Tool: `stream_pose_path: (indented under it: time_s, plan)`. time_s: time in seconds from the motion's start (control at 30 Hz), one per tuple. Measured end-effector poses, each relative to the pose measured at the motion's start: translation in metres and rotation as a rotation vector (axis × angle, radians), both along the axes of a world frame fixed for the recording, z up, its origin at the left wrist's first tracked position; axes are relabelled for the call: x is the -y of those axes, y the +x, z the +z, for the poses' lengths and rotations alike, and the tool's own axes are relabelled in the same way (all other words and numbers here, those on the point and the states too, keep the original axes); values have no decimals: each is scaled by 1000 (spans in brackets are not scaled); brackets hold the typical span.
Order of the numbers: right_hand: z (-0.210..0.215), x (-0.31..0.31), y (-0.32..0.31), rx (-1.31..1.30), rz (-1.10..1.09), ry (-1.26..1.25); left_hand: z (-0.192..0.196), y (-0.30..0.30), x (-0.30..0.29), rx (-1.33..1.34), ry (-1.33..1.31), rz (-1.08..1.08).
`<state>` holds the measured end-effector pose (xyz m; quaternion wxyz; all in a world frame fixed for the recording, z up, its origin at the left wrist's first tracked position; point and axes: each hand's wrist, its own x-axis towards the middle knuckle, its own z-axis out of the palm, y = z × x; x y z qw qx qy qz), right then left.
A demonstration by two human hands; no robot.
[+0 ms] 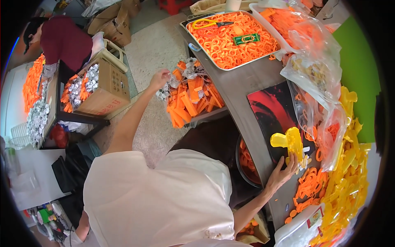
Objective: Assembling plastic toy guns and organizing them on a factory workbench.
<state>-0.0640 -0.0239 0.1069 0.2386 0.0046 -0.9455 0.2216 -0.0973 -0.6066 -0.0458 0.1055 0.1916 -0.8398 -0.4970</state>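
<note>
My left hand [159, 78] reaches far out to a box [205, 115] heaped with orange plastic bars and small clear packets [190, 68]. Its fingers are closed on a bunch of those packets [163, 92] at the box's left edge. My right hand [281, 173] lies on the grey table [242, 82] near its front edge. Its fingertips grip the bottom of a yellow pistol-shaped plastic part [289, 142], which stands on a black and red mat [273, 109].
A metal tray [214, 61] of orange rings holds a yellow-handled tool and a green piece. Clear bags [314, 78] of orange parts and a heap of yellow parts [349, 173] lie to the right. A dark bowl [247, 160] sits below the table edge. Another person [61, 39] bends over a cardboard box [101, 88] at upper left.
</note>
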Motion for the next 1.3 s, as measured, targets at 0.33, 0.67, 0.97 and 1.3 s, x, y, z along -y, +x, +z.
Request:
stream_pose_path:
  time_s: [0.33,0.67,0.97,1.3]
  plan:
    - [1,4,0,2,-12,-16,4,6,-5,148,-433,-26]
    - [42,56,4,-125,223,-300,195,28,-136,-387,70,-378]
    - [64,136,1,300,537,-1173,240,12,-251,-843,-196,-956]
    - [66,66,35,234,321,-1521,242,4,-341,-1203,-452,-1497]
